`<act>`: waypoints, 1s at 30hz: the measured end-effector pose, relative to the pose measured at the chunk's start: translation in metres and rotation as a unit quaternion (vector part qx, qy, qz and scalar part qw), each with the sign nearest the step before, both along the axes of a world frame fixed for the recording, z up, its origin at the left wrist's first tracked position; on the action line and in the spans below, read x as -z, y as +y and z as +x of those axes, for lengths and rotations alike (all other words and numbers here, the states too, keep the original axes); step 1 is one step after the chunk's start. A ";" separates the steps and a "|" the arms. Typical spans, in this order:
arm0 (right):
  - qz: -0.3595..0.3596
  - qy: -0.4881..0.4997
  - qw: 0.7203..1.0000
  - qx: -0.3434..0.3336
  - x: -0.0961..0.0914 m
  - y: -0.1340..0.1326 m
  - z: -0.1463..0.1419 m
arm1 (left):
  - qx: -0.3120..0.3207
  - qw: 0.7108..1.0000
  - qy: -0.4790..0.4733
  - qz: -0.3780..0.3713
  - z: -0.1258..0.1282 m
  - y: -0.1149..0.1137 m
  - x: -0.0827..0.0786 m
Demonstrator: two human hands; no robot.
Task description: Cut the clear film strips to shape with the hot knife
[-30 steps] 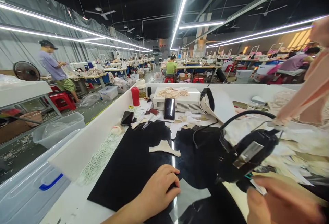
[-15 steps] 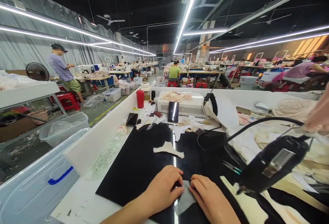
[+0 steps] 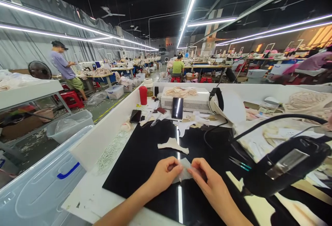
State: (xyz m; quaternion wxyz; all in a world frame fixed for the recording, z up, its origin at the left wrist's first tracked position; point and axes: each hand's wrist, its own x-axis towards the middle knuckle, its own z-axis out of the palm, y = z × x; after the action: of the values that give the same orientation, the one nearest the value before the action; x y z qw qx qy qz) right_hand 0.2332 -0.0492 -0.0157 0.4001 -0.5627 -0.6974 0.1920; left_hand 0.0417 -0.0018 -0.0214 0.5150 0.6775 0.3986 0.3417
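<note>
Both my hands meet over the black mat (image 3: pixel 140 160) near the table's front edge. My left hand (image 3: pixel 162 177) and my right hand (image 3: pixel 209 184) each pinch a side of a small thin grey fabric piece (image 3: pixel 184 173), lifted slightly off the mat. A cream cut fabric piece (image 3: pixel 173 145) lies on the mat just beyond my fingers. To the right, a black lamp head on a gooseneck (image 3: pixel 286 165) hangs over the table, close to my right forearm.
Small scissors (image 3: pixel 240 163) lie right of my hands. Farther back stand a white box machine (image 3: pixel 188 103), a phone (image 3: pixel 177 108), a second phone (image 3: pixel 135 116) and a red cup (image 3: pixel 143 95). Cream fabric piles (image 3: pixel 275 132) fill the right. Clear plastic bins (image 3: pixel 38 191) sit left. Other people work at distant tables.
My right hand came in from the lower right to join my left. Both hands now pinch the grey fabric piece and have raised it off the mat.
</note>
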 end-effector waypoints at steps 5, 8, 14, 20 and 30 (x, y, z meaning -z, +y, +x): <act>0.039 -0.004 0.999 0.006 -0.004 0.023 -0.005 | -0.029 1.000 0.005 0.004 -0.006 0.018 -0.006; 0.051 -0.013 0.998 0.019 -0.007 0.045 -0.010 | -0.043 0.998 0.033 0.031 -0.011 0.040 -0.015; 0.068 -0.084 0.993 0.049 -0.006 0.083 -0.024 | -0.093 0.970 0.153 0.164 -0.017 0.077 -0.033; 0.088 -0.191 0.975 0.075 0.009 0.094 -0.030 | -0.083 0.920 0.300 0.238 -0.015 0.083 -0.029; 0.069 -0.244 0.964 0.074 0.021 0.098 -0.029 | -0.075 0.874 0.399 0.265 -0.014 0.089 -0.009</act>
State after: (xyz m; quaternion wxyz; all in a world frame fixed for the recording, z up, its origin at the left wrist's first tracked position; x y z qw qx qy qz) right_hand 0.2040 0.0491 -0.0362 0.2685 -0.6134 -0.7422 -0.0299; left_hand 0.0274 0.0868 -0.0128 0.0859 0.8356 0.5144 0.1726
